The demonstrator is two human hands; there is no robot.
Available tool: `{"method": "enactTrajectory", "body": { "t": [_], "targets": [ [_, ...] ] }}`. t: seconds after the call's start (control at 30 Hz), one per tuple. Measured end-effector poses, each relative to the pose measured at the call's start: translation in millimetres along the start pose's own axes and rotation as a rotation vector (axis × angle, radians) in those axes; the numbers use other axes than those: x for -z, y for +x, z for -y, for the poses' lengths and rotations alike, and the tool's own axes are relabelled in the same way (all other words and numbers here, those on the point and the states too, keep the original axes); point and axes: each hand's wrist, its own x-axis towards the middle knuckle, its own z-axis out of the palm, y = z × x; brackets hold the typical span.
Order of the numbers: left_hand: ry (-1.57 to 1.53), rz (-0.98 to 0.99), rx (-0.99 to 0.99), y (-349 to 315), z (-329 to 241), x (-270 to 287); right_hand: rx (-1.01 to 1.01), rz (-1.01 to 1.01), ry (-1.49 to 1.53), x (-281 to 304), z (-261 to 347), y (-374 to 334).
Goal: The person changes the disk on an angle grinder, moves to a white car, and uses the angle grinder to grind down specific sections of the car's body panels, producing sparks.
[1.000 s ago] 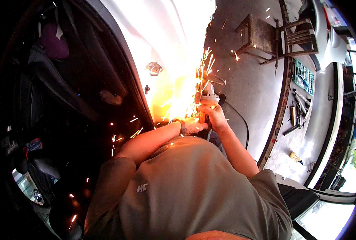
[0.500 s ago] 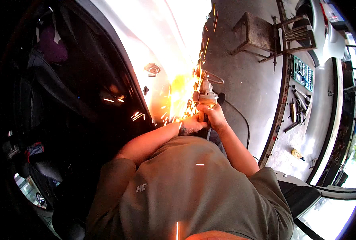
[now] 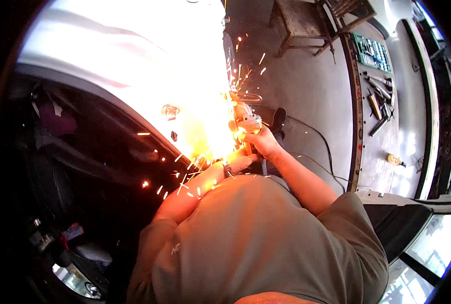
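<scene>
An angle grinder [image 3: 250, 123] with a pale metal head runs against the outer edge of a white car door panel [image 3: 149, 76]. Bright orange sparks spray from the contact, back over my left forearm; the glare hides the disc and the exact spot it touches. My right hand [image 3: 264, 142] is closed round the grinder just behind its head. Below it, my left hand [image 3: 241, 161] is wrapped round the grinder's body, with a dark band at the wrist. A loop-shaped side handle [image 3: 250, 97] sticks out beyond the head.
The dark car interior [image 3: 83, 147] lies at my left. On the right, a long bench [image 3: 382, 147] carries a green socket set [image 3: 372, 52], several hand tools [image 3: 380, 104] and a small yellowish bottle [image 3: 395, 159]. A wooden chair [image 3: 301, 23] stands ahead; a black cable [image 3: 321, 137] crosses the floor.
My view has turned, so the door now spreads further left. Both hands keep hold of the grinder against the door edge, and sparks now fly more over my left forearm.
</scene>
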Motion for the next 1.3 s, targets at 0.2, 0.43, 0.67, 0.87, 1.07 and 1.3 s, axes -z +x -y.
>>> {"method": "enactTrajectory", "body": {
  "t": [0.2, 0.43, 0.67, 0.87, 1.07, 1.3],
  "targets": [
    [0.153, -0.06, -0.028, 9.4, 26.5, 13.7, -0.006, -0.002, 0.055, -4.9, 3.2, -1.7],
    [-0.071, -0.008, 0.099, -1.6, 8.5, 4.2, 0.059, -0.059, 0.015, -3.8, 0.2, -0.1],
    [0.159, 0.032, 0.02, 6.6, 1.4, 6.8, -0.025, -0.052, -0.037, 4.9, 3.1, 2.1],
    [-0.125, -0.006, 0.184, 0.0, -8.7, 0.1, 0.067, -0.028, 0.004, 2.9, 0.3, 2.9],
    [-0.12, 0.011, 0.214, -7.3, -21.5, -3.4, 0.056, -0.035, -0.033, 0.9, -4.8, 6.0],
    [0.009, 0.0, 0.174, -1.1, -8.8, 4.6, 0.024, -0.036, -0.062, 1.7, -3.2, 7.5]
  ]
}}
